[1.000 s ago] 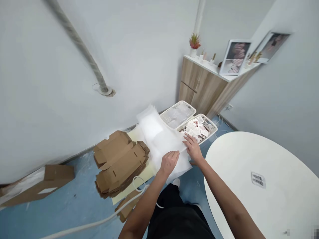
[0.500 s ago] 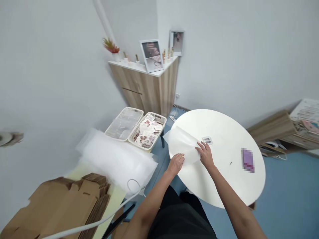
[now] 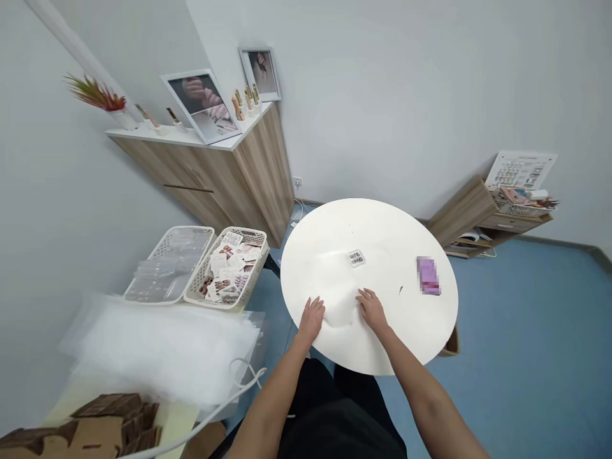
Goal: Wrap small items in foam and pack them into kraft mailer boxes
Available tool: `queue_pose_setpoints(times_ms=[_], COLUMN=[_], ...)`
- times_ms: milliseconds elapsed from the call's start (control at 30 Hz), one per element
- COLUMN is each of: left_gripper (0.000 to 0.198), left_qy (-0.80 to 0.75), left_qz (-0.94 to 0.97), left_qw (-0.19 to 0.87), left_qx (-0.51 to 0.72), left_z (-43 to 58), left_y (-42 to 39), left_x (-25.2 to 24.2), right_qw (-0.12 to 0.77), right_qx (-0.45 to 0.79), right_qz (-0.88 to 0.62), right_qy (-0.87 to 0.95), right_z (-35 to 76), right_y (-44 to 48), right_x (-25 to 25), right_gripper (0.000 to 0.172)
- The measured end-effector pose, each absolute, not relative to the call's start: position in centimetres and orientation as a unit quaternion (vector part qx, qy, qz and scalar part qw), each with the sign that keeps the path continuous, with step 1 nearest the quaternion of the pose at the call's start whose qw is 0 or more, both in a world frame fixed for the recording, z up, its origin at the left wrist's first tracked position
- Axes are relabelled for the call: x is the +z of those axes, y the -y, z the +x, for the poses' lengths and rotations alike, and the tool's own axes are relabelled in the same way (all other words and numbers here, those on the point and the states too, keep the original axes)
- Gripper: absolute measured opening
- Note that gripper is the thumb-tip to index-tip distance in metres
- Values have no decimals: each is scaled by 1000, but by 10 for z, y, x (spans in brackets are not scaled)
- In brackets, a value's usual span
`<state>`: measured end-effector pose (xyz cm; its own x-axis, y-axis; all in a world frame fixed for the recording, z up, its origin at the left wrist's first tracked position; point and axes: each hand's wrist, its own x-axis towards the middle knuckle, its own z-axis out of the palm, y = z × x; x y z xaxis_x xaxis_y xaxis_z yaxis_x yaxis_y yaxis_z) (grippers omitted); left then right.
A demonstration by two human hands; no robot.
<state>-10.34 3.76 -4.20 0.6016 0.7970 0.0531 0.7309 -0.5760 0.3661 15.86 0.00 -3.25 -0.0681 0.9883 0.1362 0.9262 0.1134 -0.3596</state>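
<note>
A thin translucent white sheet [image 3: 338, 311] lies on the round white table [image 3: 382, 223], its lower edge curling a little near me. My left hand [image 3: 312, 319] rests at the sheet's left side, fingers stretched out and spread. At its right side is my right hand [image 3: 371, 309], fingers extended and slightly apart, their tips touching the sheet's edge. Beyond my hands sits a small clear packet with dark printed items [image 3: 356, 257]. The sheet's far edge blends into the white tabletop and is hard to make out.
A blurred purple object [image 3: 428, 276] and a tiny dark piece [image 3: 400, 290] lie on the table's right. To the left stand a basket of printed cards [image 3: 191, 294], a basket of clear packets [image 3: 128, 296], stacked white sheets [image 3: 167, 344], folded cardboard [image 3: 98, 433] and a white cable [image 3: 205, 421].
The sheet, held raised and bent between my hands before, is now down on the tabletop. Both hands have lowered onto it. My view has turned to the right.
</note>
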Motion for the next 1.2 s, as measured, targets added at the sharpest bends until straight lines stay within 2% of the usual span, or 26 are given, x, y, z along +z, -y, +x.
queue_pose_setpoints(times_ms=[100,267,367,467,600,733,933,1200], left_gripper=[41,64,73,72,73,71,69,65], left_qy=[-455,-466,-472,-469,-466,-467,-480,-467], left_qz=[874,866,860,862,867,867,864,870], left_qw=[142,167,187,187,173,167,144,149], left_qx=[96,73,50,43,43,42,40,54], left_z=[-112,-111,-107,-105,-106,-106,-99,-78], left_y=[-46,-43,-35,-30,-29,-29,-25,-14], left_x=[-37,-39,-47,-52,-51,-47,-44,-48], right_qw=[170,197,199,214,262,231,296,253], right_qx=[106,122,139,134,90,96,111,137], right_qz=[-667,-749,-786,-794,-789,-809,-801,-797], right_qy=[718,620,569,554,548,532,509,532], right_z=[164,178,182,179,172,169,143,60], right_y=[-11,-55,-91,-124,-154,-163,-137,-71], right_x=[-34,-36,-41,-50,-61,-60,-41,-29], right_gripper=[50,42,49,58,59,59,62,52])
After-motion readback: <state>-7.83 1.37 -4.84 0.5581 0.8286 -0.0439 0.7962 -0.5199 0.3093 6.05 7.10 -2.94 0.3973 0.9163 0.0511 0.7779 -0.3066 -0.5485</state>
